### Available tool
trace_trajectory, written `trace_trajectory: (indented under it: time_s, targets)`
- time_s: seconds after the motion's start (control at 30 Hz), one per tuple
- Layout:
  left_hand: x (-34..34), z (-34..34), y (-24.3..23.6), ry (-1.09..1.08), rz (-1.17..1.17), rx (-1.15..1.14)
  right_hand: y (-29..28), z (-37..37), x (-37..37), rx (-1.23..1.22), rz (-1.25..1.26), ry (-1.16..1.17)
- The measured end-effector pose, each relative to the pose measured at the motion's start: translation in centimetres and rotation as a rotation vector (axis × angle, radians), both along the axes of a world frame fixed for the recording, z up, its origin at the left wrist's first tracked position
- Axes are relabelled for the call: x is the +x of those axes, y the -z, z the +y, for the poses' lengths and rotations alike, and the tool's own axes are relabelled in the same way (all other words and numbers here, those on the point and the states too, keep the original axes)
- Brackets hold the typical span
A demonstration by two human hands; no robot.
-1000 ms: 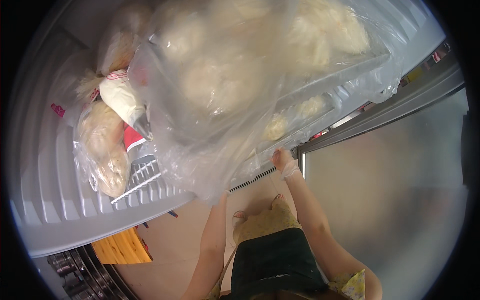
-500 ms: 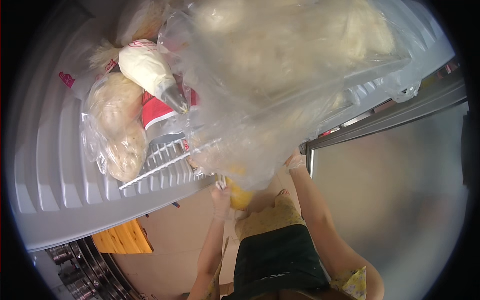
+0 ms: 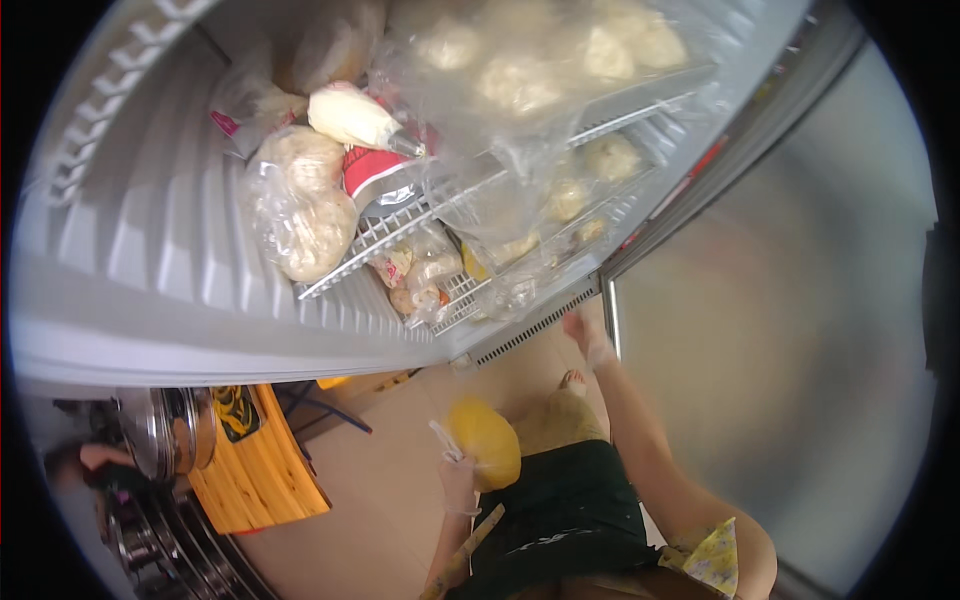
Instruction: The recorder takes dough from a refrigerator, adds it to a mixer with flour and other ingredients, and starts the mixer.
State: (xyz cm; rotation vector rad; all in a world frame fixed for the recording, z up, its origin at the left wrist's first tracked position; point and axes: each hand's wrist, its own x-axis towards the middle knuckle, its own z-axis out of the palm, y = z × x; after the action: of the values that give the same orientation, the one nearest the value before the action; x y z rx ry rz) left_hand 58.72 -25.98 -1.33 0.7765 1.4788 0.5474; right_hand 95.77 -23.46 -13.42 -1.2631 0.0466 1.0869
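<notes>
Several steel pots [image 3: 160, 435] stand at our far left, next to a wooden surface [image 3: 250, 490]. Inside the open fridge, we see a clear bag of pale dough [image 3: 305, 215] on a wire shelf [image 3: 365, 252], then a white piping bag [image 3: 350, 115]. Our left hand [image 3: 460, 480] is closed on the white twisted top of a round yellow bag [image 3: 485, 445], which hangs outside the fridge, near our dark apron [image 3: 570, 500]. Our right hand [image 3: 588, 328] is at the edge of the frosted door [image 3: 760, 330]; we cannot tell whether it grips.
</notes>
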Motion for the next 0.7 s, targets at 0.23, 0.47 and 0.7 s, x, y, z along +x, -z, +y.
trace_trajectory:
  time_s: [0.23,0.47,0.7]
  targets:
    - [-5.5,-0.5,-2.3,0.240,-0.050,0.033,-0.9,-38.3,-17.7,-0.522,-0.352,-0.334]
    - [-12.6,0.0,-5.7,0.379,0.239,0.164,-27.7,-50.9,-14.8,-0.301,-0.630,0.724]
    - [-16.4,-2.1,-4.2,0.024,0.104,0.194,-48.1,-39.9,-12.1,0.449,-1.182,0.602]
